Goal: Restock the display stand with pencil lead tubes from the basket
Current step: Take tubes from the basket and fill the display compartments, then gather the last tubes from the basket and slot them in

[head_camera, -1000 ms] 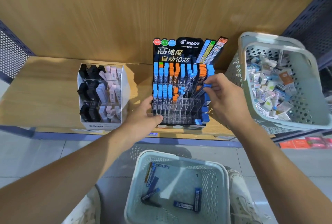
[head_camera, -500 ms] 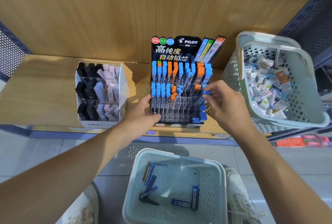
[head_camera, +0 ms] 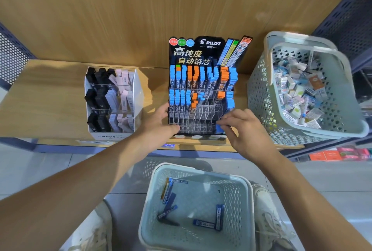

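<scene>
Fingers [head_camera: 225, 122] of the right hand [head_camera: 248, 132] spread loosely beside blue-capped tubes [head_camera: 230, 102]; left hand [head_camera: 159, 124] clasps the half-filled stand [head_camera: 203, 110].

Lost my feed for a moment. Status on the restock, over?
Left hand grips display stand lower left corner. Right hand at its lower right, apparently empty. Lead tubes left in floor basket. Nothing blocking slots.

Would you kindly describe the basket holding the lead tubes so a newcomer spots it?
Start at the black Pilot display stand on the wooden shelf. The pale basket sits on the floor below it. Unlike the crammed shelf basket, it holds a few blue tubes.
</scene>
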